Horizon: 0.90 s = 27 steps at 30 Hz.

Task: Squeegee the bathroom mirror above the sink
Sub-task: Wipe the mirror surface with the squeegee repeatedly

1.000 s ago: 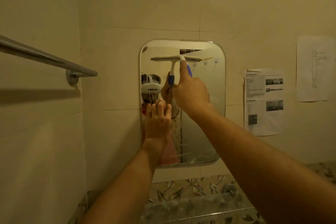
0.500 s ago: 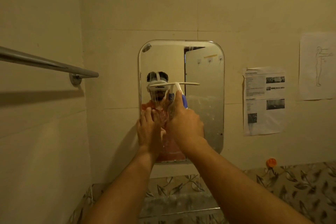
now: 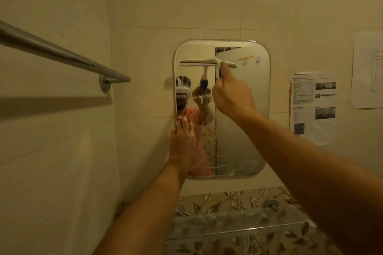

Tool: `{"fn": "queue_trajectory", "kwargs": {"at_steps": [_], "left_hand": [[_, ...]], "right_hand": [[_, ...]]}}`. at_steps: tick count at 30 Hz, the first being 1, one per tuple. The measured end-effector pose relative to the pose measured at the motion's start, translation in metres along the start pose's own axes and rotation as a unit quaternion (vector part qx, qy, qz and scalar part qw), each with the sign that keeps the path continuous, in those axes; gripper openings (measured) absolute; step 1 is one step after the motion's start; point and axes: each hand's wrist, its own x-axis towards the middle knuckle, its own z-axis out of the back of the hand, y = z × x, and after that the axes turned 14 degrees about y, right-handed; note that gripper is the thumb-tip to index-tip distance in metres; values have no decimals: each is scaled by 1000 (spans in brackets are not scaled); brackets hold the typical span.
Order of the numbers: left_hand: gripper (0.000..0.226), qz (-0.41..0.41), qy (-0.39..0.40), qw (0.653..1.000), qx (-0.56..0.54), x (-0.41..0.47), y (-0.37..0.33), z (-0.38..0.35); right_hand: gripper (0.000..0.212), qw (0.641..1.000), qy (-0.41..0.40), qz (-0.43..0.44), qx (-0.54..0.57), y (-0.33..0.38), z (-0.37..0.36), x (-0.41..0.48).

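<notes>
Right hand [image 3: 232,94] grips the squeegee [image 3: 207,61] high on the mirror [image 3: 255,130].
Fingers curl round the blue handle (index finger stretched up to the blade), blade level against the glass near the top. Left hand [image 3: 183,141] lies flat, fingers straight, on the mirror's left edge.

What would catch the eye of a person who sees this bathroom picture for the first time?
First the white squeegee, held level against the upper part of the rounded wall mirror, its handle gripped by the right hand. Next the left hand, pressed flat against the mirror's lower left edge. A shiny metal towel bar runs along the wall at the left.
</notes>
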Motion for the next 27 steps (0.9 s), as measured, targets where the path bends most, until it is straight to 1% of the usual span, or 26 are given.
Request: {"fn": "queue_trajectory", "kwargs": {"at_steps": [3,5,7,10,12,17,22,27], "left_hand": [[108,4,46,999,15,6,-2,-2],[107,7,50,999,-6,8,-2,-3],[102,8,54,998,-19,8,-2,-4],[103,5,64,998,24,8,-3,-3],[105,8,63,997,33,9,-2,-4],[109,-2,57,997,46,9,1,-7],[106,-3,54,999,8,9,2,-8],[106,-7,54,999,5,7,2,-5]], "right_hand": [[62,1000,1,-5,3,21,9,23],[71,1000,6,-5,6,31,10,32],[74,1000,3,-3,-6,37,8,39],[79,999,-4,-3,-32,41,4,49],[82,999,-4,-9,-49,42,-1,51],[80,995,3,-26,-96,40,-12,41],[78,993,17,-18,-116,33,-25,22],[76,989,24,-17,-142,26,-44,7]]}}
